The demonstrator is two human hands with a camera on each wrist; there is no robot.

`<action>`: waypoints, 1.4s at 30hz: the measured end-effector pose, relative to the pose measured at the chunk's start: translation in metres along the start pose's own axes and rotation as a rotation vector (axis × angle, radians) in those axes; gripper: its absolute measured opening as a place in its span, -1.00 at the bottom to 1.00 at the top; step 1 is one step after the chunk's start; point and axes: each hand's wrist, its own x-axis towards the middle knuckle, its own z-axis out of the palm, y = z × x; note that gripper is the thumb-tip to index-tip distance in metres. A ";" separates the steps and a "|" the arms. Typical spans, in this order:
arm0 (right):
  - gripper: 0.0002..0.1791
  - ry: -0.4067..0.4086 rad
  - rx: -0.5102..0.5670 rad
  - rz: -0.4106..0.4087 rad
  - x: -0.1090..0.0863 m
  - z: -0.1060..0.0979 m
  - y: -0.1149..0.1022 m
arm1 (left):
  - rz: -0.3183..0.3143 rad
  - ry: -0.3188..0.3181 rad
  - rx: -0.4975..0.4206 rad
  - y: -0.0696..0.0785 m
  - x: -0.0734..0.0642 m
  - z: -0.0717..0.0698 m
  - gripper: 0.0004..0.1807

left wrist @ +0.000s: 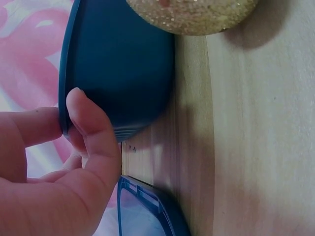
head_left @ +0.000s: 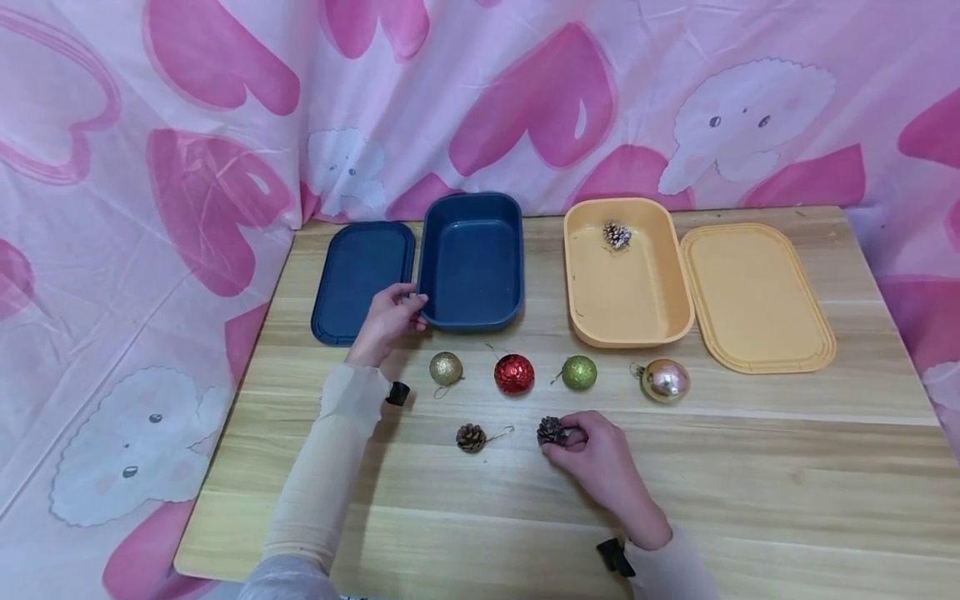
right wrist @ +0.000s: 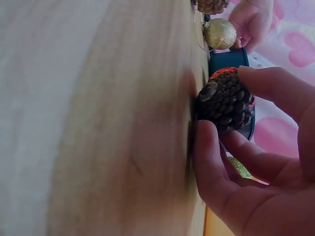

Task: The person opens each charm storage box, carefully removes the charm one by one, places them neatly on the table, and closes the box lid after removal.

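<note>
Right hand (head_left: 600, 467) has the dark cone (head_left: 551, 431) in a thumb-and-finger pinch, mid-surface (head_left: 480, 533), a bit right of centre between left and right edges. Can't tell if the cone touches the surface or sits just above it. Left hand (head_left: 390, 317) grips the blue box (head_left: 472, 275) rim between thumb and fingers, at the box's near-left corner; box sits by the surface's back edge, left of centre.

Handling notes, my judgement:
- Pinch the cone across its widest part, light pressure. Scales look stiff and could catch or snap.
- Lift straight up before any sideways move. Red ball (head_left: 514, 374) and green ball (head_left: 579, 372) lie just beyond the cone toward the back edge, and would likely roll if bumped.
- Watch the string on the brown cone (head_left: 471, 437): it points toward the right edge, at the dark cone, easy to snag.
- Left: steady the rim, don't pull. Gold ball (head_left: 446, 367) lies just in front of the box, on the near-edge side; dragging the box that way would hit it.
- Wrist low risks sweeping the balls; carry with knuckles above them, turn fingertips down, release gently.
</note>
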 end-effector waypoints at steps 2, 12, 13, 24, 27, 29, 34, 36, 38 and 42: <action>-0.50 -0.007 0.000 0.012 -0.001 0.000 0.000 | -0.006 -0.001 0.003 0.000 0.000 0.000 -0.46; -0.47 -0.013 -0.024 0.030 0.000 -0.001 -0.004 | -0.018 -0.001 0.003 0.002 0.000 0.000 -0.46; -0.46 -0.013 -0.026 0.029 0.000 -0.001 -0.004 | -0.018 0.000 0.005 0.002 0.000 0.001 -0.47; -0.45 -0.034 -0.039 0.006 0.001 0.000 -0.004 | -0.009 0.006 0.000 0.001 0.000 0.001 -0.48; -0.45 -0.038 -0.046 0.002 0.001 0.000 -0.004 | -0.006 0.006 -0.006 0.001 0.000 0.001 -0.48; -0.45 -0.039 -0.051 -0.001 0.001 -0.001 -0.005 | -0.004 0.007 -0.008 0.001 -0.001 0.001 -0.48; -0.46 -0.043 -0.063 -0.005 0.001 -0.001 -0.006 | -0.010 0.007 -0.010 0.002 -0.001 0.001 -0.48; -0.46 -0.043 -0.067 -0.005 0.000 -0.001 -0.006 | -0.014 0.003 -0.008 0.002 -0.001 0.001 -0.47; -0.46 -0.042 -0.069 -0.005 0.000 0.000 -0.006 | -0.019 0.004 -0.015 0.002 -0.001 0.002 -0.48; -0.46 -0.041 -0.064 -0.006 -0.001 0.000 -0.005 | -0.019 0.000 -0.015 0.002 -0.001 0.002 -0.47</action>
